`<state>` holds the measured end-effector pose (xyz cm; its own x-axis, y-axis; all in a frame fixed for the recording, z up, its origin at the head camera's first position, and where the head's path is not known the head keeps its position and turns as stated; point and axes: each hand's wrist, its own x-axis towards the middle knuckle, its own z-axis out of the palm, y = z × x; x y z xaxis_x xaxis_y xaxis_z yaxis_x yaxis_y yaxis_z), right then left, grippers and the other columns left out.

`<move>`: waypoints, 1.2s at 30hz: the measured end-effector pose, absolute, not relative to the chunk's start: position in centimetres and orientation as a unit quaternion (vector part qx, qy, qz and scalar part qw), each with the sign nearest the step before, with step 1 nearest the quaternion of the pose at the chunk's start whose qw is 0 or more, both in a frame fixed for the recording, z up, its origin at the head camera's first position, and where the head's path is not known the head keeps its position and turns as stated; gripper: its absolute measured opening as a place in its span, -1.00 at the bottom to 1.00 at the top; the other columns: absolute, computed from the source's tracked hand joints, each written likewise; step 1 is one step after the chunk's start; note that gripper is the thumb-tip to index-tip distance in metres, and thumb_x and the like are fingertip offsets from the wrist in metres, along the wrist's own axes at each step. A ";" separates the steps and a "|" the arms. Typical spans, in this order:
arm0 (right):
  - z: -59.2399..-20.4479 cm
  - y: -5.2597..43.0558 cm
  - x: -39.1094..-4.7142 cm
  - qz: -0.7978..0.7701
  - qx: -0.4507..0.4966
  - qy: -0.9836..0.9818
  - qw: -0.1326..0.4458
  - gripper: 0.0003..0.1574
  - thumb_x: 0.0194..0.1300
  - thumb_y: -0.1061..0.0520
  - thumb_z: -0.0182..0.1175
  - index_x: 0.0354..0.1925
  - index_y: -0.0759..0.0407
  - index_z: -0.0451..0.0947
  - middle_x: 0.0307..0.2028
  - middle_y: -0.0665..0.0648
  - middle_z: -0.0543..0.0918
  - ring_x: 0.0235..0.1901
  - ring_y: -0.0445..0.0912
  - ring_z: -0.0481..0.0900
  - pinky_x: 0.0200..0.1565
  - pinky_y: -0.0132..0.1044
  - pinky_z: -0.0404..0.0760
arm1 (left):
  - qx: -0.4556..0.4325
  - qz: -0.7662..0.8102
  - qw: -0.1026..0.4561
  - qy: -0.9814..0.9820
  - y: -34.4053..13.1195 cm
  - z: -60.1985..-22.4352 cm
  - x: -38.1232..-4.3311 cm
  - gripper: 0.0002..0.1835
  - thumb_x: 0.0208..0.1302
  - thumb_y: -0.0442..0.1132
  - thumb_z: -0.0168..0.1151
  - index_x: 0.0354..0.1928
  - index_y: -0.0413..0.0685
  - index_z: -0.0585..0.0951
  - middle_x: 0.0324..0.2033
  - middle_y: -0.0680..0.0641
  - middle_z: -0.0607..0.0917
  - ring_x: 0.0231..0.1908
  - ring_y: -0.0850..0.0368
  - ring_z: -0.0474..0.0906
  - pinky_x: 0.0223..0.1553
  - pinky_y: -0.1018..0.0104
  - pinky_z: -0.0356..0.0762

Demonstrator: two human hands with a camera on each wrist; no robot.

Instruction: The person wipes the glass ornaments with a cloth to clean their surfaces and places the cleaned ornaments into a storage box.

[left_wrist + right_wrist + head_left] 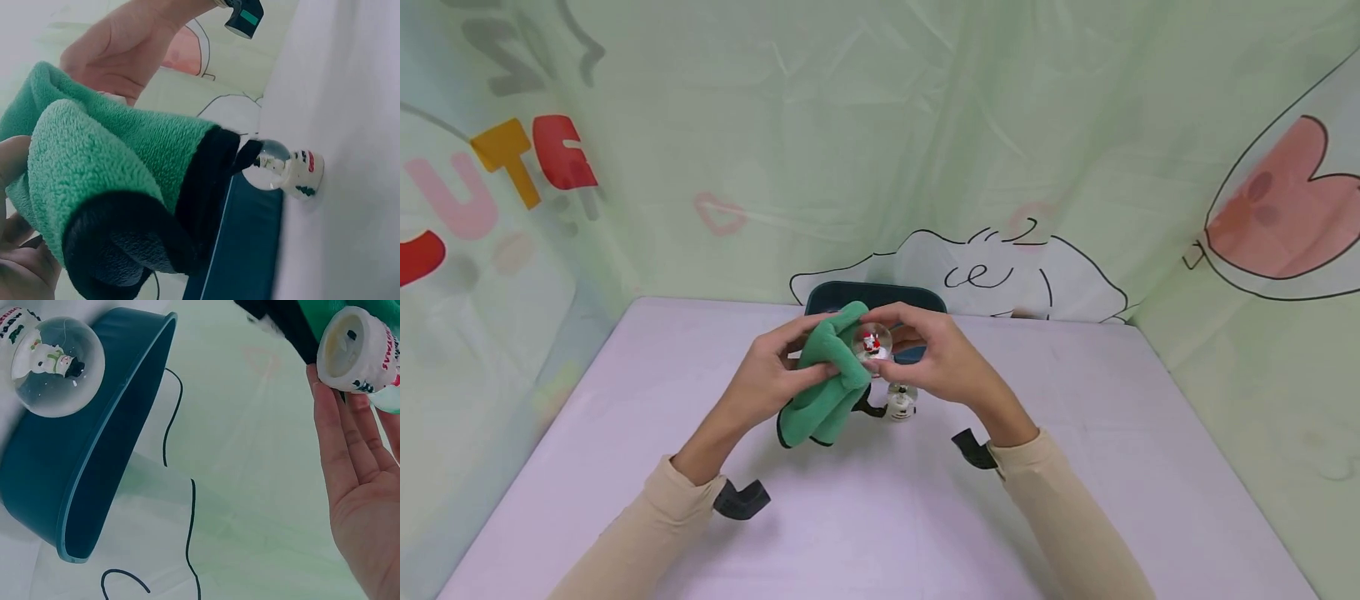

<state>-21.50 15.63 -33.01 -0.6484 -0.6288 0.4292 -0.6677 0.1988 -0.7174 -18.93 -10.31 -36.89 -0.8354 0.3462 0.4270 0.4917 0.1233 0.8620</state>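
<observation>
My left hand (767, 371) grips a folded green plush cloth (831, 379) with dark edging, which hangs below the fingers. In my right hand (943, 354), thumb and fingers hold a small snow globe (872, 342) with a red-and-white figure inside. The cloth lies against the globe's left side. In the right wrist view the held globe's white base (356, 353) shows its underside and red lettering. A second snow globe (901, 402) stands upright on the table below the hands; its snowman (59, 365) shows in the right wrist view.
A dark teal plastic bin (880, 293) stands behind the hands at the table's back edge. The table (865, 533) has a pale lilac cover. Light green printed curtains (865, 150) enclose the back and sides.
</observation>
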 end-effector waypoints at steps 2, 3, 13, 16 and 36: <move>-33.0 15.6 -21.7 0.472 0.415 -0.777 0.018 -0.44 0.23 0.28 0.38 0.21 0.14 0.56 0.04 0.06 0.66 -0.13 -0.09 0.72 -0.04 -0.20 0.73 | -0.268 -0.592 0.043 -0.759 -10.7 -36.9 -18.9 -0.36 0.26 -0.27 0.46 0.37 0.21 0.51 0.10 -0.01 0.67 0.04 0.07 0.65 0.00 0.16 0.70; -33.0 15.6 -21.7 0.470 0.413 -0.780 0.018 -0.45 0.23 0.28 0.39 0.19 0.14 0.56 0.03 0.05 0.66 -0.13 -0.09 0.72 -0.04 -0.20 0.74 | -0.262 -0.590 0.035 -0.763 -10.9 -36.9 -18.9 -0.36 0.26 -0.25 0.46 0.37 0.23 0.51 0.12 -0.01 0.66 0.04 0.06 0.66 -0.01 0.15 0.71; -32.9 15.4 -23.4 0.453 0.407 -0.793 0.029 -0.50 0.21 0.16 0.48 0.11 0.10 0.59 -0.06 -0.01 0.70 -0.13 -0.12 0.71 -0.01 -0.13 0.72 | -0.233 -0.590 0.007 -0.773 -12.8 -37.5 -18.5 -0.38 0.23 -0.18 0.50 0.33 0.28 0.55 0.13 -0.02 0.65 -0.03 0.03 0.71 -0.08 0.18 0.73; -32.9 15.2 -23.9 0.440 0.407 -0.800 0.039 -0.50 0.20 0.16 0.48 0.10 0.11 0.59 -0.06 -0.02 0.71 -0.10 -0.12 0.68 0.03 -0.20 0.69 | -0.224 -0.591 0.004 -0.775 -13.4 -37.5 -18.3 -0.38 0.22 -0.18 0.51 0.32 0.31 0.55 0.13 -0.03 0.65 -0.06 0.02 0.73 -0.10 0.18 0.74; -34.1 14.2 -28.5 0.420 0.358 -0.834 -0.007 -0.41 0.18 0.11 0.50 0.17 0.13 0.61 -0.07 0.04 0.73 -0.10 -0.05 0.71 -0.01 -0.13 0.71 | -0.192 -0.571 0.012 -0.798 -16.7 -38.4 -17.6 -0.39 0.24 -0.19 0.49 0.32 0.34 0.54 0.18 0.00 0.63 0.03 0.01 0.68 -0.09 0.19 0.73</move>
